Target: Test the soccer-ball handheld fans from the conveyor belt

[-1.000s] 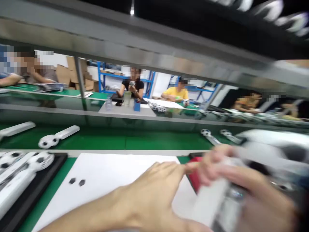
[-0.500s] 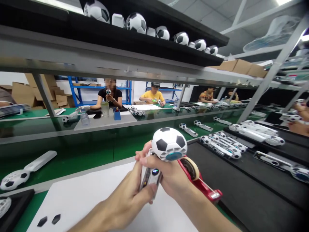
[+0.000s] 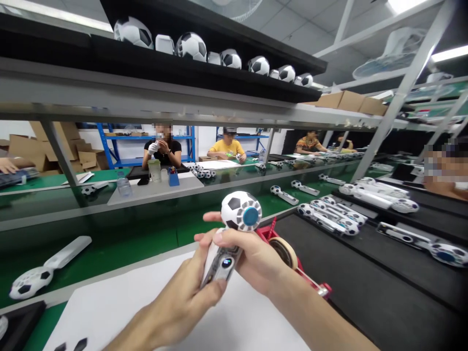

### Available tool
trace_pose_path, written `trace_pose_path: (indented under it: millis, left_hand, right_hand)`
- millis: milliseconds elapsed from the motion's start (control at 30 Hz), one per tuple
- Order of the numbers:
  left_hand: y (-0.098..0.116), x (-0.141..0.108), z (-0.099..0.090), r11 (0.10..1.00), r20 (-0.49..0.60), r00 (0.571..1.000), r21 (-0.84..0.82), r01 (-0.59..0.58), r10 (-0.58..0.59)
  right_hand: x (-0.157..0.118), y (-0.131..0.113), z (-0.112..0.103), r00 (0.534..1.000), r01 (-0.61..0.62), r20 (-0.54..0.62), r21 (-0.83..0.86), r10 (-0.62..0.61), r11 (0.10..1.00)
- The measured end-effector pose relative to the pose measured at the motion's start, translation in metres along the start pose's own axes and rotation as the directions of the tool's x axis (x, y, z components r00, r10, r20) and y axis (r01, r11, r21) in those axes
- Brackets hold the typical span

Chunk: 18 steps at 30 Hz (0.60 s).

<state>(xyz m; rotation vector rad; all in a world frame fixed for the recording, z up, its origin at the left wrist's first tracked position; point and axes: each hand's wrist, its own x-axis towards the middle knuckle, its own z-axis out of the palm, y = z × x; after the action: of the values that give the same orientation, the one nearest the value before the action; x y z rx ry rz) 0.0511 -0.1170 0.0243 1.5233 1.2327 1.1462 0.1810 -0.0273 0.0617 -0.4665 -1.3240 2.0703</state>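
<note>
Both my hands hold one soccer-ball handheld fan (image 3: 239, 214) upright above a white sheet (image 3: 120, 307). Its round black-and-white head with a blue centre faces me. My left hand (image 3: 186, 297) grips the lower end of the white handle, thumb beside a small lit window on it. My right hand (image 3: 252, 256) wraps the handle just under the head. A red tape dispenser (image 3: 288, 256) with a beige roll stands directly behind my right hand.
Black trays (image 3: 383, 263) at right hold several finished fans. One fan (image 3: 40, 273) lies on the green conveyor (image 3: 146, 234) at left. Two small black pieces (image 3: 71, 345) lie on the sheet. Ball heads line the top shelf (image 3: 204, 48). Other people sit across the line and at right.
My view has lifted and steadied after a blurred moment. The fan came up from the right, and in the last half second its head turned so the blue centre faces me.
</note>
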Motion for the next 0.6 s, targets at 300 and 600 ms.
trace_pose_path:
  millis: [300,600]
  left_hand:
    - [0.010,-0.001,0.013,0.917,0.127,0.984,-0.364,0.166,-0.128]
    - [0.006,-0.006,0.018,0.911,0.101,0.989,-0.389,0.138,-0.106]
  right_hand:
    - [0.014,-0.001,-0.010,0.818,0.492,-0.096,-0.394,-0.567,0.776]
    - [0.011,-0.006,-0.004,0.824,0.510,-0.005,-0.426,-0.566,0.747]
